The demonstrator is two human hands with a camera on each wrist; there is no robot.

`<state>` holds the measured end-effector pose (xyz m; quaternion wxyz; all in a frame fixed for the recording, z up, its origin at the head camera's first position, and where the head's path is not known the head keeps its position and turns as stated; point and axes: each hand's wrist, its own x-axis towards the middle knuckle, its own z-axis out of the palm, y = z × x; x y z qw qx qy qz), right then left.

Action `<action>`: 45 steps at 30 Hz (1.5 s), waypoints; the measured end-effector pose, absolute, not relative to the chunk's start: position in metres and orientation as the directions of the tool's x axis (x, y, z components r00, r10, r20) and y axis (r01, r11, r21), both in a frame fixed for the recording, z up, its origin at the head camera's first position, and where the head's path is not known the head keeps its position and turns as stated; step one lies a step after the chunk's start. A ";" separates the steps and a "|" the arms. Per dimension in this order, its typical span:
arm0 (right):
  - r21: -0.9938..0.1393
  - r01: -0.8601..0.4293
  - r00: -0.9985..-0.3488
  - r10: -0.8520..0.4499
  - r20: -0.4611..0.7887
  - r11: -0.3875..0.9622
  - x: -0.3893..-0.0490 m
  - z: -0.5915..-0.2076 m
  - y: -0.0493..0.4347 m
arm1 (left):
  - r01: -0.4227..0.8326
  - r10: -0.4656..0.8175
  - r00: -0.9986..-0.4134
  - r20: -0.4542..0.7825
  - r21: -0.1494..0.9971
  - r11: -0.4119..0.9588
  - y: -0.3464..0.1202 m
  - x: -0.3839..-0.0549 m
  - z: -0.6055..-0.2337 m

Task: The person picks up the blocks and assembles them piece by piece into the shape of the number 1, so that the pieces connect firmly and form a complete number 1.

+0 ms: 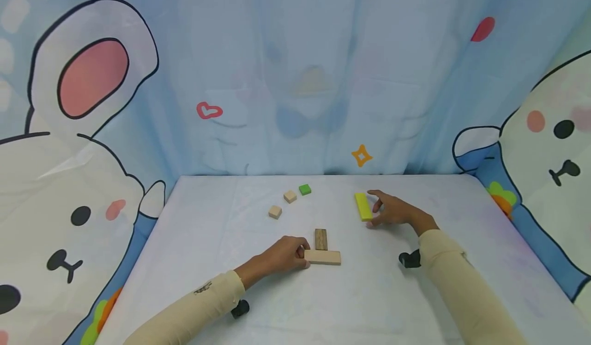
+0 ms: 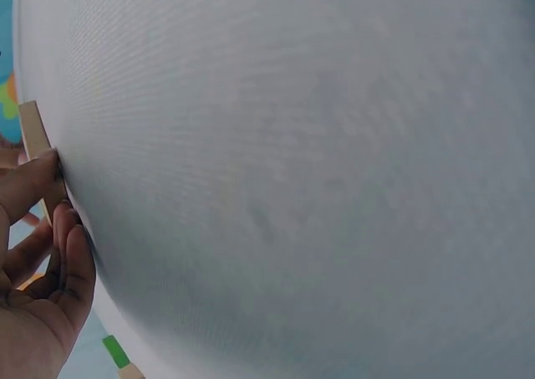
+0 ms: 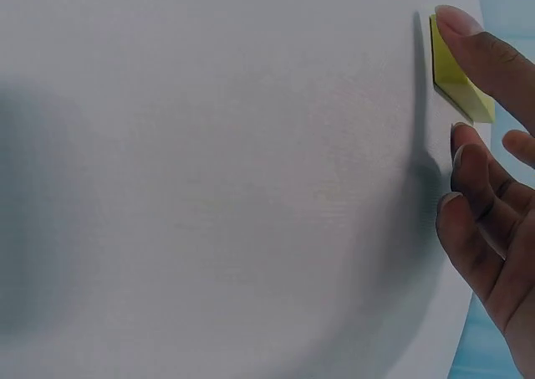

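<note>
- From here I see the left hand (image 1: 286,255) pinching the left end of a pale block (image 1: 325,257), which lies crosswise on the tabletop (image 1: 221,222); I'd hold that grip light and steady, so the block doesn't twist.
- A dark brown block (image 1: 320,239) points away from the pale one's far side, the two making a rough T; whether they touch I can't tell. A nudge from the left fingers could spoil that line-up, so the pressing should be gentle.
- Farther right lies the yellow block (image 1: 363,206), its length running away from the person.
- The right hand (image 1: 394,210) is spread beside it, thumb toward the near end and forefinger toward the far end, not closed on anything; I can't tell whether a fingertip touches. For a lift, closing evenly on both ends looks best.
- As for room, there is a wide stretch of bare cloth left of the left hand.
- Beyond that hand sit a nearer wooden cube (image 1: 275,212), a farther wooden cube (image 1: 290,196) and a small green block (image 1: 304,189), the last close to the far edge; a low sweep there might knock them.
- Between the pale block and the yellow one is an open lane.
- The right edge is well apart from the right hand.
</note>
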<state>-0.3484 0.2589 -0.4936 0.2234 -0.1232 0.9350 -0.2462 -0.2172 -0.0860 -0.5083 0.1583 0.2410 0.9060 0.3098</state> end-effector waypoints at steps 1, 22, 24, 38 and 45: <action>-0.520 -0.120 -0.868 -0.343 -0.358 0.846 -0.350 -0.495 0.259 | 0.339 0.535 -0.833 -0.138 0.637 0.692 -0.086 -0.217 -0.508; -0.457 -0.200 -0.841 -0.391 -0.374 0.867 -0.368 -0.494 0.253 | 0.341 0.538 -0.831 -0.140 0.635 0.693 -0.086 -0.218 -0.509; -0.454 -0.220 -0.835 -0.407 -0.371 0.864 -0.369 -0.494 0.253 | 0.339 0.537 -0.832 -0.142 0.635 0.694 -0.086 -0.218 -0.510; -0.404 -0.216 -0.824 -0.388 -0.412 0.889 -0.369 -0.490 0.246 | 0.340 0.530 -0.836 -0.139 0.628 0.700 -0.086 -0.219 -0.512; -0.402 -0.223 -0.826 -0.391 -0.405 0.888 -0.370 -0.493 0.244 | 0.347 0.533 -0.836 -0.131 0.628 0.697 -0.086 -0.219 -0.512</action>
